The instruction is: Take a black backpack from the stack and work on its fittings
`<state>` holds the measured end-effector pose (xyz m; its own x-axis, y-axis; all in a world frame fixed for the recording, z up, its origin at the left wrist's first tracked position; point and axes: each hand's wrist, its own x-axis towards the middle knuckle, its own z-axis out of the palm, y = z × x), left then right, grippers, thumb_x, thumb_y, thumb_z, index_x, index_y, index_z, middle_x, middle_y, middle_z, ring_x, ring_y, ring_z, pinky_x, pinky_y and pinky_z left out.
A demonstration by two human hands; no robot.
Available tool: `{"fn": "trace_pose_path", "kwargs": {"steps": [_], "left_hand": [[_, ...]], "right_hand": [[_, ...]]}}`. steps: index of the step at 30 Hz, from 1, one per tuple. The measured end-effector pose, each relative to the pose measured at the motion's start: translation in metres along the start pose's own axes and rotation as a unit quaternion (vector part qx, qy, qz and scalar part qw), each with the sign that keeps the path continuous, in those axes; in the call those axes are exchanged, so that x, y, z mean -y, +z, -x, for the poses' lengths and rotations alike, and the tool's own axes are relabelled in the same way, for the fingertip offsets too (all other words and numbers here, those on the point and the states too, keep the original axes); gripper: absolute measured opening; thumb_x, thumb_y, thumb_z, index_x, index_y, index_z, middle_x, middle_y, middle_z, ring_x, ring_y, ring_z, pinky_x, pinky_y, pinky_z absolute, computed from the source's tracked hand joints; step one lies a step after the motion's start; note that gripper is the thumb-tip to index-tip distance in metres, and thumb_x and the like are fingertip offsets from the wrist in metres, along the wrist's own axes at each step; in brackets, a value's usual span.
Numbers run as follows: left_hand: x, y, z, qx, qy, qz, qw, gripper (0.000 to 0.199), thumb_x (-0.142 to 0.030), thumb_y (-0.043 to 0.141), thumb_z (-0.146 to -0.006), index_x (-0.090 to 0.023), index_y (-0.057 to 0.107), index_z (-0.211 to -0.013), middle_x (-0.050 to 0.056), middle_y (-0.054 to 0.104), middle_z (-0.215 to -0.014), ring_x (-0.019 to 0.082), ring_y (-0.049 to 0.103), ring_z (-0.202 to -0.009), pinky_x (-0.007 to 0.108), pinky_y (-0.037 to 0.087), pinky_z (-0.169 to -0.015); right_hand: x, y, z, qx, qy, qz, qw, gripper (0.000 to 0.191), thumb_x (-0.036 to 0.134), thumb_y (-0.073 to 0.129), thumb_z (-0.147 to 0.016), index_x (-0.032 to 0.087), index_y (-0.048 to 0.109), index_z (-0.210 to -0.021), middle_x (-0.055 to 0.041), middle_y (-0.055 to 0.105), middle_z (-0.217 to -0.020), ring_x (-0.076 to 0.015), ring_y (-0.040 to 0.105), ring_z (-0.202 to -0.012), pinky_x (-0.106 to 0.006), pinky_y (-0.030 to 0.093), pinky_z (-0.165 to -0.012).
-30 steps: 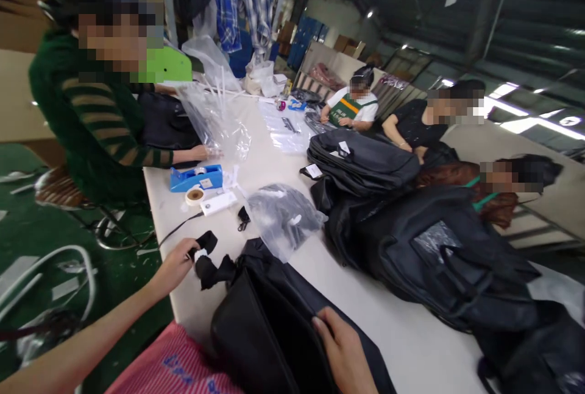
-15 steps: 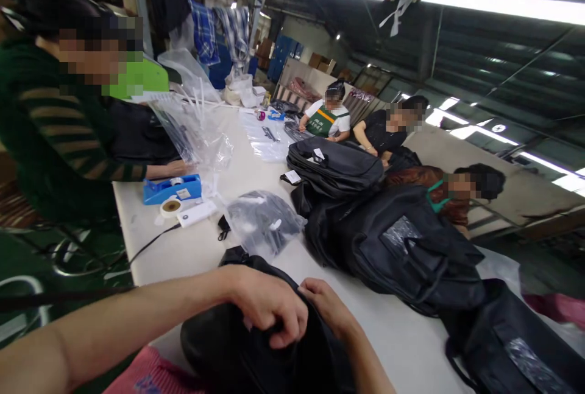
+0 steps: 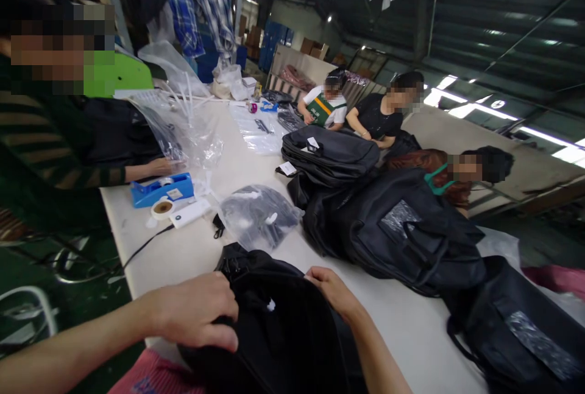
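A black backpack (image 3: 278, 339) stands at the table's near edge in front of me, its top spread apart. My left hand (image 3: 203, 312) is closed on the left side of the opening, with the fingertips hidden behind the fabric and the thumb lying along it. At the right rim, my right hand (image 3: 333, 290) pinches the edge between thumb and fingers. A small white tag or scrap (image 3: 271, 304) shows inside the dark opening. Just beyond the backpack lies a clear plastic bag (image 3: 258, 217) with dark contents.
A blue tape dispenser (image 3: 162, 190), a tape roll (image 3: 162, 208) and a white corded device (image 3: 189, 212) lie at the left edge. Black bags (image 3: 393, 229) are piled along the right. A co-worker's hand (image 3: 159, 167) rests near clear plastic at left; other people sit across the table.
My left hand has moved left from the backpack's middle to its left edge. The opening is now spread wider, showing the inside. My right hand stays on the right rim.
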<state>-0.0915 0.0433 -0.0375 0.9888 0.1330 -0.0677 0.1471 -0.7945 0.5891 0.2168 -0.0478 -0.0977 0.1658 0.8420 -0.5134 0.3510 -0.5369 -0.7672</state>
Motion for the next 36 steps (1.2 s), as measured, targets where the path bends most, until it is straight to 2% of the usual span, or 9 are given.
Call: {"fn": "trace_pose_path", "kwargs": {"steps": [4, 7, 12, 16, 19, 26, 29, 33, 36], "left_hand": [[-0.003, 0.034, 0.028, -0.085, 0.044, 0.078, 0.992, 0.040, -0.046, 0.068, -0.090, -0.019, 0.056, -0.064, 0.001, 0.067, -0.065, 0.018, 0.062, -0.071, 0.033, 0.044, -0.081], [-0.018, 0.039, 0.036, -0.116, 0.077, 0.168, 0.976, 0.050, -0.052, 0.048, -0.100, -0.019, 0.049, -0.062, 0.000, 0.062, -0.061, 0.015, 0.059, -0.069, 0.030, 0.044, -0.077], [0.008, 0.042, 0.033, -0.257, -0.098, 0.158, 0.948, 0.021, -0.031, 0.044, -0.099, -0.021, 0.062, -0.105, 0.006, 0.066, -0.107, 0.020, 0.060, -0.101, 0.031, 0.047, -0.092], [0.038, 0.053, 0.025, -0.171, -0.166, 0.123, 0.963, 0.033, -0.030, 0.049, -0.093, -0.019, 0.059, -0.123, 0.012, 0.058, -0.133, 0.028, 0.053, -0.124, 0.043, 0.040, -0.110], [0.044, 0.056, 0.018, -0.176, -0.231, 0.105, 0.951, 0.043, -0.037, 0.050, -0.093, -0.016, 0.055, -0.129, 0.017, 0.052, -0.140, 0.032, 0.049, -0.130, 0.048, 0.037, -0.112], [0.063, 0.050, -0.007, -0.156, -0.273, 0.047, 0.948, 0.018, -0.025, 0.046, -0.090, -0.018, 0.062, -0.085, 0.008, 0.067, -0.090, 0.026, 0.063, -0.089, 0.037, 0.048, -0.082], [0.045, 0.039, -0.019, -0.158, -0.167, 0.067, 0.971, 0.025, -0.024, 0.042, -0.094, -0.018, 0.066, -0.089, 0.008, 0.069, -0.094, 0.024, 0.064, -0.091, 0.036, 0.048, -0.086], [-0.020, 0.027, -0.029, -0.076, -0.014, 0.119, 0.990, 0.040, -0.032, 0.056, -0.096, -0.026, 0.056, -0.135, 0.006, 0.059, -0.139, 0.024, 0.056, -0.126, 0.036, 0.043, -0.106], [-0.061, 0.038, -0.034, 0.023, 0.035, 0.050, 0.998, 0.044, -0.034, 0.074, -0.084, -0.025, 0.063, -0.126, 0.008, 0.068, -0.123, 0.029, 0.064, -0.113, 0.040, 0.049, -0.097]], "right_hand": [[0.018, -0.005, 0.018, 0.030, -0.013, -0.007, 0.999, 0.037, 0.055, 0.062, -0.069, 0.020, 0.051, -0.065, 0.0051, 0.041, -0.058, -0.0121, 0.034, -0.059, -0.027, 0.026, -0.057], [0.026, -0.007, 0.048, 0.078, -0.044, -0.031, 0.996, 0.037, 0.054, 0.062, -0.075, 0.019, 0.054, -0.073, 0.0037, 0.045, -0.067, -0.0129, 0.037, -0.064, -0.028, 0.030, -0.063], [0.013, 0.007, 0.062, 0.014, -0.040, -0.008, 0.999, 0.034, 0.053, 0.056, -0.077, 0.021, 0.048, -0.068, 0.0040, 0.040, -0.065, -0.0139, 0.035, -0.065, -0.029, 0.030, -0.062], [0.013, 0.012, 0.044, -0.005, -0.045, 0.018, 0.999, 0.034, 0.054, 0.055, -0.074, 0.021, 0.050, -0.066, 0.0034, 0.042, -0.063, -0.0146, 0.037, -0.063, -0.029, 0.031, -0.059], [0.022, 0.004, 0.038, -0.011, -0.051, 0.017, 0.998, 0.033, 0.053, 0.056, -0.074, 0.021, 0.052, -0.067, 0.0030, 0.045, -0.064, -0.0146, 0.039, -0.063, -0.028, 0.032, -0.058], [0.027, -0.003, 0.031, -0.002, -0.059, 0.017, 0.998, 0.030, 0.048, 0.059, -0.072, 0.021, 0.051, -0.062, 0.0053, 0.041, -0.057, -0.0125, 0.036, -0.060, -0.028, 0.029, -0.058], [0.024, -0.004, 0.027, -0.001, -0.054, 0.006, 0.999, 0.029, 0.047, 0.060, -0.072, 0.020, 0.052, -0.063, 0.0056, 0.042, -0.057, -0.0119, 0.036, -0.059, -0.027, 0.029, -0.058], [0.020, -0.010, 0.021, -0.012, -0.045, 0.001, 0.999, 0.024, 0.042, 0.060, -0.071, 0.019, 0.056, -0.065, 0.0057, 0.044, -0.057, -0.0116, 0.038, -0.059, -0.027, 0.030, -0.059], [0.015, -0.013, 0.016, -0.030, -0.045, 0.008, 0.999, 0.020, 0.037, 0.060, -0.072, 0.019, 0.059, -0.066, 0.0050, 0.047, -0.059, -0.0117, 0.039, -0.060, -0.027, 0.031, -0.060]]}}
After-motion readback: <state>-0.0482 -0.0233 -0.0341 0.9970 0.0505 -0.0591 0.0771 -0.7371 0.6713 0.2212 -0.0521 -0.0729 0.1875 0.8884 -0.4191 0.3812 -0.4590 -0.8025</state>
